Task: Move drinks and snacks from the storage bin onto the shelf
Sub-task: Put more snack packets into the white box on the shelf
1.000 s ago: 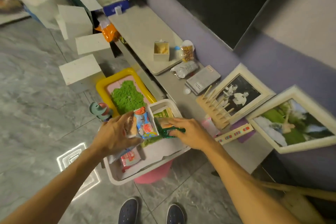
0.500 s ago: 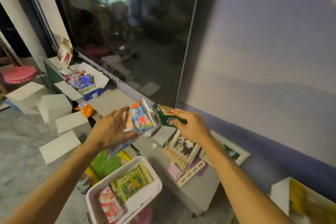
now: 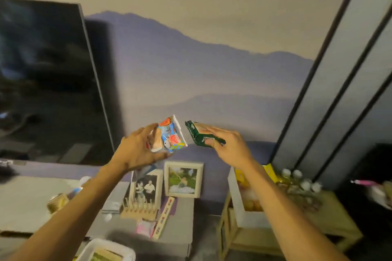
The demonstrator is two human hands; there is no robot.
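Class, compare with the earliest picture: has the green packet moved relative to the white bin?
Yes: up and away. The green packet, pinched by the right hand, is now high above the white bin.

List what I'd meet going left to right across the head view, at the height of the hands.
television screen → left hand → colourful snack packet held by that hand → green packet → right hand gripping the green one
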